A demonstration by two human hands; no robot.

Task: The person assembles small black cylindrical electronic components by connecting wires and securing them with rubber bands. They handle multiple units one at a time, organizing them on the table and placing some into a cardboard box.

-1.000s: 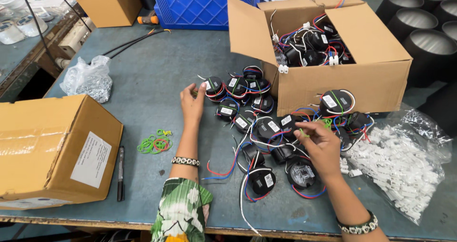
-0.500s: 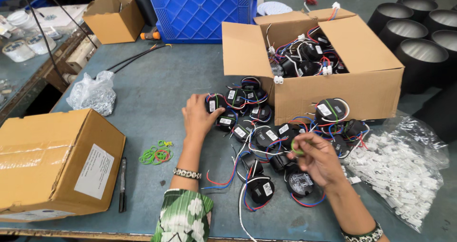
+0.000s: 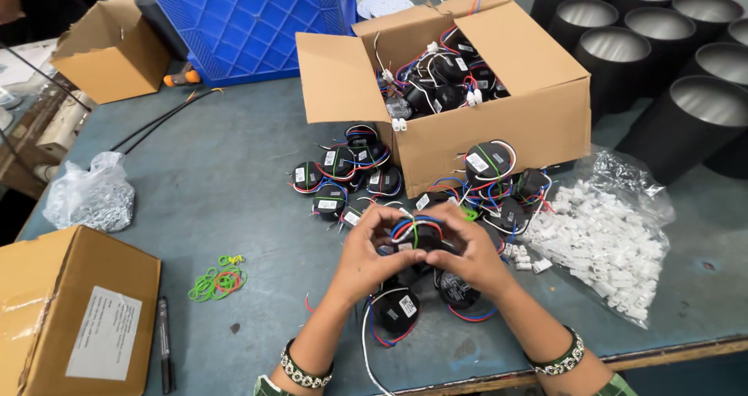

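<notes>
Head view: a round black driver puck [image 3: 415,235], wires coiled under a green band, is pinched at table centre by left hand [image 3: 372,257] and right hand [image 3: 466,254], seemingly light, rigid, best gripped at its rim, the open carton [image 3: 499,123] at one o'clock.

Between the left hand [image 3: 372,257] and the right hand [image 3: 467,256] sits a black round module [image 3: 415,234] wound with red, blue and white wires under a green band. Left of the hands lie green and orange rubber bands [image 3: 216,279]. Right of them, a clear bag of white connectors [image 3: 615,236]. Beyond them, a brown cardboard box [image 3: 499,123] and a blue crate [image 3: 257,22].
</notes>
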